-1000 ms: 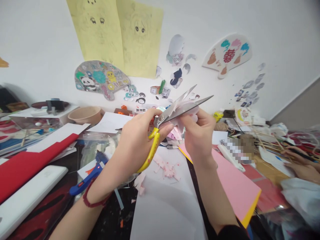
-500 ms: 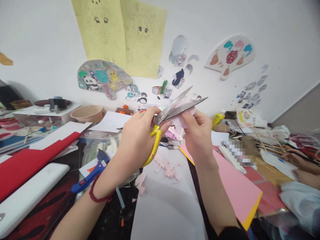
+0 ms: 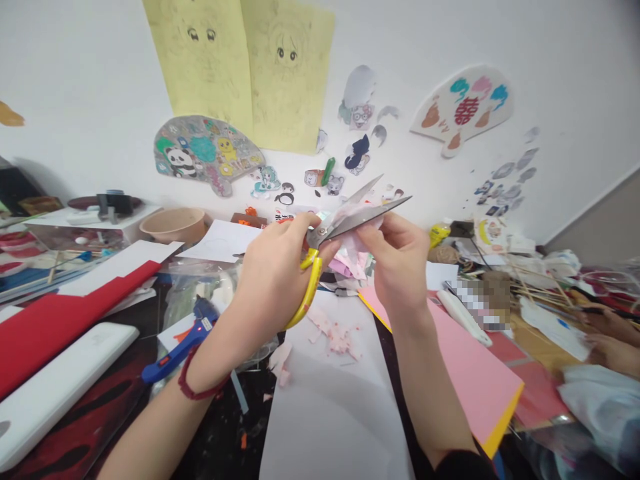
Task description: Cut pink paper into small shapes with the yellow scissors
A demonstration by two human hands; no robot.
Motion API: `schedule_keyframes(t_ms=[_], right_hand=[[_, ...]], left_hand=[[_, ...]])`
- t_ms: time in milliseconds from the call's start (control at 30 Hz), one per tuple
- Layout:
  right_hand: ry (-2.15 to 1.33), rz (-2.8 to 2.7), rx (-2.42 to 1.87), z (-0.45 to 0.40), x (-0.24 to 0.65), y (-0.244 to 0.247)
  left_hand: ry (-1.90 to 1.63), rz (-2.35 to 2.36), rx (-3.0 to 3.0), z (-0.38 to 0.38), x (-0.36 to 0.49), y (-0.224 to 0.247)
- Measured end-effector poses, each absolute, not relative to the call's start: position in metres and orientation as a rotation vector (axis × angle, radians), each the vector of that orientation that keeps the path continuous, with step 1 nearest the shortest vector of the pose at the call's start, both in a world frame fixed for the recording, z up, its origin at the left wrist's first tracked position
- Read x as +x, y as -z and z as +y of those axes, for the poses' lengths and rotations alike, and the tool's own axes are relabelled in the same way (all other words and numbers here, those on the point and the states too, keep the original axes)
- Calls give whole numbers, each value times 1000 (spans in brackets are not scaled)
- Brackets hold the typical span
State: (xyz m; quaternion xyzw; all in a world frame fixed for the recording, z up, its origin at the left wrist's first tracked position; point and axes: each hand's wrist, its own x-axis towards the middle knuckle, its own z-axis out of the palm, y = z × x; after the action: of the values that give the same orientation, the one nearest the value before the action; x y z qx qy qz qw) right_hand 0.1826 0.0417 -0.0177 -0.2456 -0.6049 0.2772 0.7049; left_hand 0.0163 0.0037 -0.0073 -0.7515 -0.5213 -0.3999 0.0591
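Note:
My left hand (image 3: 275, 280) is wrapped round the yellow handles of the scissors (image 3: 313, 287), whose blades are spread apart and point up to the right. Between the blades lies a thin pale pink piece (image 3: 353, 215). My right hand (image 3: 400, 260) pinches that piece at its right side, close to the lower blade. Pink scraps (image 3: 337, 337) rest below on a white sheet (image 3: 335, 420).
A blue glue gun (image 3: 183, 347) and a long white case (image 3: 65, 393) are at the left. Pink card (image 3: 475, 367) lies right of my right forearm. Another person's hand (image 3: 613, 350) shows at the far right. Behind stands a beige bowl (image 3: 175, 225).
The scissors have shifted very slightly left, their blades still apart. My right hand's fingers have moved a little down along the pink piece.

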Motion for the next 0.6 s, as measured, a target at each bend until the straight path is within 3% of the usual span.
schedule_keyframes(t_ms=[267,600], right_hand=[[-483,-1233,-498,39,166,24],[-576,-1042,-460,33,147,31]], left_hand=[[1219,-1603,-2222,-1,22,8],[1279,-1537,-2252,-3,26,9]])
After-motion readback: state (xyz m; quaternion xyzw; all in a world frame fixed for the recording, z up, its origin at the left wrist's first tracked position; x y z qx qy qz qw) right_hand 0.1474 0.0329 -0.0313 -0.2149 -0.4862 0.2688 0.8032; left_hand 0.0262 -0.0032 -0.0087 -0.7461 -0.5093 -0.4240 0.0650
